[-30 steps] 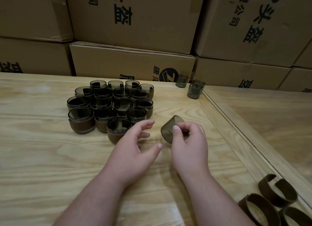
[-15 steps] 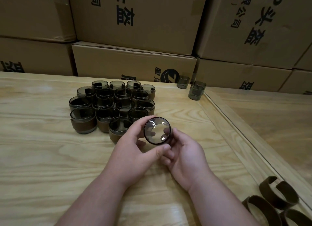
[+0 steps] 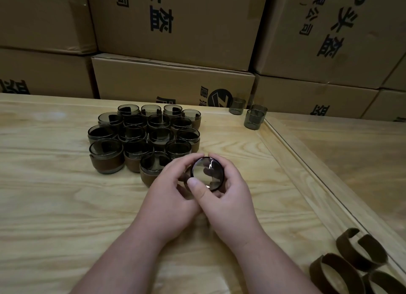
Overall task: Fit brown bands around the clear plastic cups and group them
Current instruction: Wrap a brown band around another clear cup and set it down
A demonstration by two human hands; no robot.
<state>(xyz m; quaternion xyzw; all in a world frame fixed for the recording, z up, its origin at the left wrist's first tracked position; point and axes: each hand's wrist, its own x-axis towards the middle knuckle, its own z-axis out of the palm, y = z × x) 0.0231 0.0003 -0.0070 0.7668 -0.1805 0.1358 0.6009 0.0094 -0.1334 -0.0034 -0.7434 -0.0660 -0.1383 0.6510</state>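
Fingers (image 3: 198, 189) of both hands curled around clear cup (image 3: 208, 173)

Pale wooden table (image 3: 55, 206), visible grain, raised edge strip at 3 o'clock. Second wooden surface (image 3: 351, 162) beyond it. Stacked cardboard boxes (image 3: 175, 78), black printed characters, from 10 to 2 o'clock. Dim light.

Smoky grey clear cups (image 3: 253, 119), brown bands (image 3: 361, 249), pale grained wooden table (image 3: 55, 201), tan boxes (image 3: 175, 83) with black print

Forearms bare, no sleeves; apparently no rings, watch.
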